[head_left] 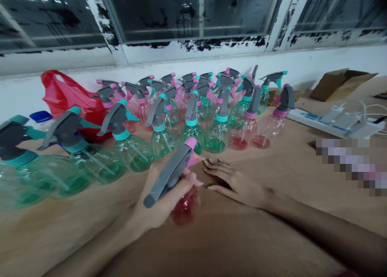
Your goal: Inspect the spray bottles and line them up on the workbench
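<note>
My left hand (160,196) is closed around the neck of a pink spray bottle (185,206) with a grey trigger head (171,174) and a pink nozzle, tilted toward me just above the brown table (226,244). My right hand (232,180) lies flat on the table right beside it, fingers stretched out and holding nothing. Just beyond both hands stands a crowd of several green spray bottles (193,134) and pink spray bottles (242,132), all upright with grey trigger heads.
A red plastic bag (65,94) lies at the back left by the white wall. A white power strip (326,122) with plugs and cables sits at the right, a cardboard box (341,83) behind it. Windows run along the wall.
</note>
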The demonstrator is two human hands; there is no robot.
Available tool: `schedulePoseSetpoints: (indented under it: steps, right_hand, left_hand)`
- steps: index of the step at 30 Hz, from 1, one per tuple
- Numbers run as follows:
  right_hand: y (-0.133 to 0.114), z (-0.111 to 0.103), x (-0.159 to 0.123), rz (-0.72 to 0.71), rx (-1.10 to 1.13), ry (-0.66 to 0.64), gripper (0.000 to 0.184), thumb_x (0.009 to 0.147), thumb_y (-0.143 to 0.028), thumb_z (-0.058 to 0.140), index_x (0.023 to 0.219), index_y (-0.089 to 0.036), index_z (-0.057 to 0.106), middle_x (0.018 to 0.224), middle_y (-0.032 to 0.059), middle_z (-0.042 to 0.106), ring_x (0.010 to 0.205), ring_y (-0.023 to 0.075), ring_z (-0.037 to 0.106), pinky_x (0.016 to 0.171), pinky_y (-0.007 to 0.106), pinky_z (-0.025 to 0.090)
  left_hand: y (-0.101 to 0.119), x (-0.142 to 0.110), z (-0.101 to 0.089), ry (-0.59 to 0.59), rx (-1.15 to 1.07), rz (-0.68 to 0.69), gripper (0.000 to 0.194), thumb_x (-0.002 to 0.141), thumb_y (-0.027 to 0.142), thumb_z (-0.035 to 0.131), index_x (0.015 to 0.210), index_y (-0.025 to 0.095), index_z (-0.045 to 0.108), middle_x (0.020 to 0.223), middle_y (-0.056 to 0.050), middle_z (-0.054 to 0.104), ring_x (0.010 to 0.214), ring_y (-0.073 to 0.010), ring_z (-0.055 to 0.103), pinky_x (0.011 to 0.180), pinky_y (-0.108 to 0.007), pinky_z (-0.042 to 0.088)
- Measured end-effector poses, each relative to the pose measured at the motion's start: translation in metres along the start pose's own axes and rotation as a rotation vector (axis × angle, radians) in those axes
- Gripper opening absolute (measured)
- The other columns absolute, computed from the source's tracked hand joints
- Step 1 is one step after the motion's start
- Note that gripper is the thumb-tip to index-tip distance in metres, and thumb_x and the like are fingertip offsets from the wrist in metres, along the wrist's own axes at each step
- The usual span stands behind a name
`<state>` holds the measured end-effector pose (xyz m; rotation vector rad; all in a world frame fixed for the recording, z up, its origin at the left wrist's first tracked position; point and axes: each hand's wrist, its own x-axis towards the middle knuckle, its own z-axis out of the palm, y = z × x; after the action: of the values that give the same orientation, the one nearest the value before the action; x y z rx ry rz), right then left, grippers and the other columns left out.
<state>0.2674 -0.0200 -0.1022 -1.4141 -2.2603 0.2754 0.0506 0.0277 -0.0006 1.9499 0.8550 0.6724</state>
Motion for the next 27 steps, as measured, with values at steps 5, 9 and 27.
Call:
schedulePoseSetpoints:
  steps: [5,9,27]
  right_hand:
    - [0.0015,0.0013,0.0002,-0.008,0.009,0.005,0.053,0.091,-0.047,0.043,0.137,-0.021,0.039,0.141,0.007,0.044,0.134,0.0215,0.033,0.111,0.047,0.027]
    - [0.0022,0.0024,-0.0004,-0.011,0.017,0.017,0.053,0.091,-0.047,0.043,0.137,-0.022,0.039,0.14,0.007,0.045,0.133,0.022,0.034,0.111,0.048,0.028]
    - [0.0005,0.0006,-0.0006,0.007,0.034,0.013,0.054,0.09,-0.047,0.044,0.138,-0.023,0.038,0.14,0.007,0.045,0.133,0.0221,0.034,0.11,0.047,0.03]
  left_hand:
    - [-0.0025,-0.0002,0.0039,0.05,0.055,0.023,0.022,0.083,0.032,0.051,0.072,0.022,0.067,0.077,-0.003,0.073,0.079,-0.0198,0.071,0.072,-0.03,0.056]
    - [-0.0038,0.001,0.0061,0.069,0.073,0.065,0.023,0.083,0.032,0.051,0.069,0.022,0.067,0.073,-0.003,0.072,0.075,-0.0188,0.071,0.068,-0.028,0.056]
    - [-0.0014,-0.0006,0.0072,0.079,0.072,0.034,0.022,0.083,0.029,0.05,0.068,0.022,0.065,0.073,-0.001,0.071,0.075,-0.0159,0.07,0.07,-0.026,0.054]
